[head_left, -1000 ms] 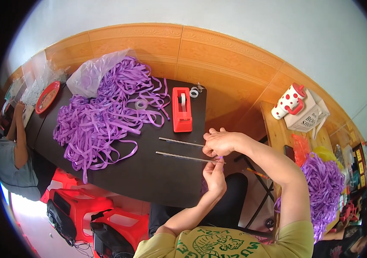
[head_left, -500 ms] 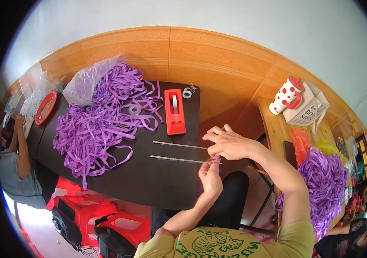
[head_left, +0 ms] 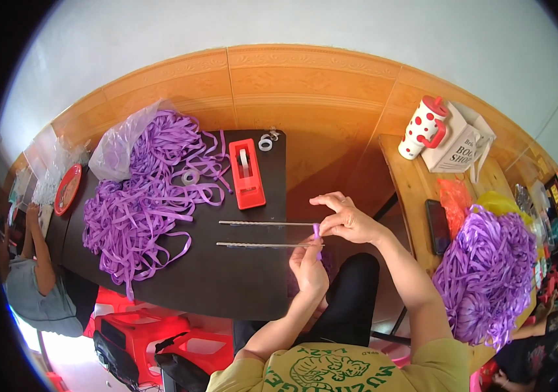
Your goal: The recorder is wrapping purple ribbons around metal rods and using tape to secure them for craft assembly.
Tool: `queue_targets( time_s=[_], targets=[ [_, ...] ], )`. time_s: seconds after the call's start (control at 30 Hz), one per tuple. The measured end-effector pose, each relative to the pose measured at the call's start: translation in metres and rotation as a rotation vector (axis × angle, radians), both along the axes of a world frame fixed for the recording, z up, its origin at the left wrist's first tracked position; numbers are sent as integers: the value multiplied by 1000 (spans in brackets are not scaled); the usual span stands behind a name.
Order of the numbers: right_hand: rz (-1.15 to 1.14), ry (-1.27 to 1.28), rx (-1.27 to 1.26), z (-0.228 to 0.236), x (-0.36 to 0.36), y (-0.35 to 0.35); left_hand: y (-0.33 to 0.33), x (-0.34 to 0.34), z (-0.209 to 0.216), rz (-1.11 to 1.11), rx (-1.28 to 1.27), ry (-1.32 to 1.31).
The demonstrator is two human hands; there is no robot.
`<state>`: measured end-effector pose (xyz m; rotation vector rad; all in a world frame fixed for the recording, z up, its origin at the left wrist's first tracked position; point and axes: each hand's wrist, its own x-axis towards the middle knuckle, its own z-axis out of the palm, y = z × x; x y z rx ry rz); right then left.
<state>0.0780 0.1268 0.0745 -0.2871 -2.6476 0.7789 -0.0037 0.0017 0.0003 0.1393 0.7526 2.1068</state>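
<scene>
Two thin metal rods lie side by side over the dark table [head_left: 226, 287], an upper rod [head_left: 259, 223] and a lower rod [head_left: 259, 245], their right ends jutting past its edge. A short piece of purple ribbon [head_left: 317, 230] spans the rods near those ends. My left hand [head_left: 309, 269] is closed at the lower rod's end, fingertips pinching the ribbon there. At the upper rod's end my right hand [head_left: 352, 222] has thumb and finger pressed together on the ribbon's upper part, its other fingers raised. The ribbon between the fingertips is partly hidden.
Left of the rods lies a tangled heap of purple ribbon [head_left: 135, 215], beside a red tape dispenser [head_left: 248, 186] and tape rolls [head_left: 265, 144]. A wooden table [head_left: 399, 176] at right bears a dotted tumbler [head_left: 418, 134], a phone [head_left: 435, 225] and more ribbon [head_left: 488, 274]. Another person [head_left: 40, 294] sits far left.
My right hand has drawn up and away from my left, which stays at the lower rod. The ribbon now shows between the two rods. The whole view has shifted slightly.
</scene>
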Motion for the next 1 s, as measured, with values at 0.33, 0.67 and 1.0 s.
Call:
queue_targets(
  time_s=[0.33, 0.67, 1.0],
  targets=[
    [-237, -164, 6, -5, 21, 10, -6, 2, 7, -15, -152, 28],
    [-597, 553, -681, -43, -11, -69, -10, 1, 6, -4, -115, 54],
    [-631, 501, -1331, -46, -24, -73, -13, 1, 10, -15, -116, 18]
  ],
)
